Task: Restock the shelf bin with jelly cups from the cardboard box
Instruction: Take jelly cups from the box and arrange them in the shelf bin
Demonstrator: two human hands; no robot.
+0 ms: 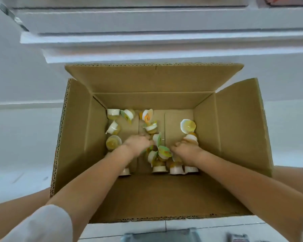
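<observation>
An open cardboard box [73, 137] stands on the floor below me, its flaps spread out. Several small jelly cups with yellow filling and white rims lie scattered on its bottom, such as one at the far right [187, 126] and one at the left [113, 141]. Both my arms reach down into the box. My left hand [138, 142] is curled over cups near the middle, its fingers at a cup [157, 138]. My right hand [184, 147] grips a white cup [191, 137]. The shelf bin is not in view.
White shelf edges [147, 39] run across the top of the view, just beyond the box's far flap. Pale tiled floor surrounds the box. My knees show at the bottom edge.
</observation>
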